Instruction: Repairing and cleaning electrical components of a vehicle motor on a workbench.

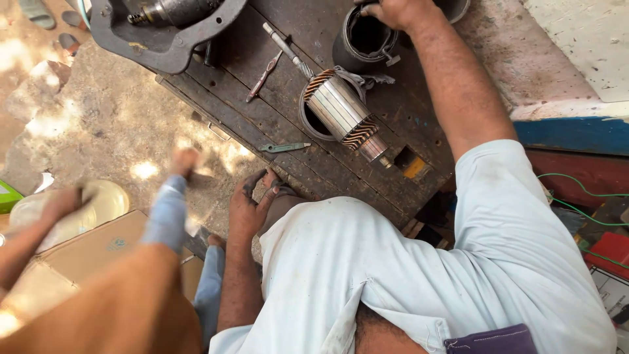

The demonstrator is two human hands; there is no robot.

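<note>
My right hand (395,11) reaches to the far edge of the dark wooden bench (419,98) and grips the rim of a black cylindrical housing (362,40). My grimy left hand (252,204) rests at the bench's near edge, fingers apart, holding nothing. Between them a motor armature (341,110) with copper windings lies tilted through a dark metal ring (308,124), its thin shaft (286,50) pointing to the upper left.
A red-handled tool (263,75) and a small green-handled tool (284,147) lie on the bench. A grey cast housing (157,46) sits at the top left. Another person's blurred arms (164,216) move over a cardboard box (88,252). Green wires (580,210) trail at the right.
</note>
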